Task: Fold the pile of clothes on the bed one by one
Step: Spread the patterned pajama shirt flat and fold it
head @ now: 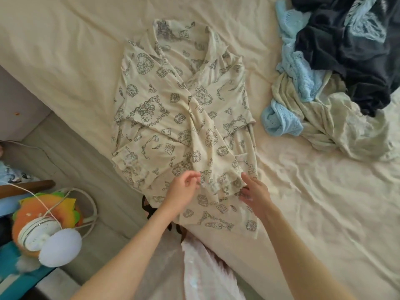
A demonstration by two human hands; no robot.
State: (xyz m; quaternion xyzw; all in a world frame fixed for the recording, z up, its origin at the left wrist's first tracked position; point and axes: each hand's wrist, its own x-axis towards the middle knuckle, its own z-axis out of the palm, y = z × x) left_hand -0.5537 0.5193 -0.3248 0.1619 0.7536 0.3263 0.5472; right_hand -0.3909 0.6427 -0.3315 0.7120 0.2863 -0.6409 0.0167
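Note:
A cream pyjama shirt (pixel 184 118) with grey prints lies flat on the bed sheet (pixel 313 202). Its sleeves are crossed over the front and its hem reaches the bed's near edge. My left hand (pixel 184 189) hovers over the lower part of the shirt with loosely curled fingers that hold nothing. My right hand (pixel 254 190) is just right of the folded-in sleeve cuff (pixel 229 184); its thumb is straight and its blurred fingertips touch the cuff's edge. The pile of unfolded clothes (pixel 337 68) sits at the upper right: dark navy, light blue knit and pale green pieces.
The bed's edge runs diagonally from the upper left to the bottom middle, with floor (pixel 71 161) left of it. An orange plush toy (pixel 43 213), a white round device (pixel 60 247) and cords lie at the lower left. Pale pink fabric (pixel 205 271) hangs below my arms.

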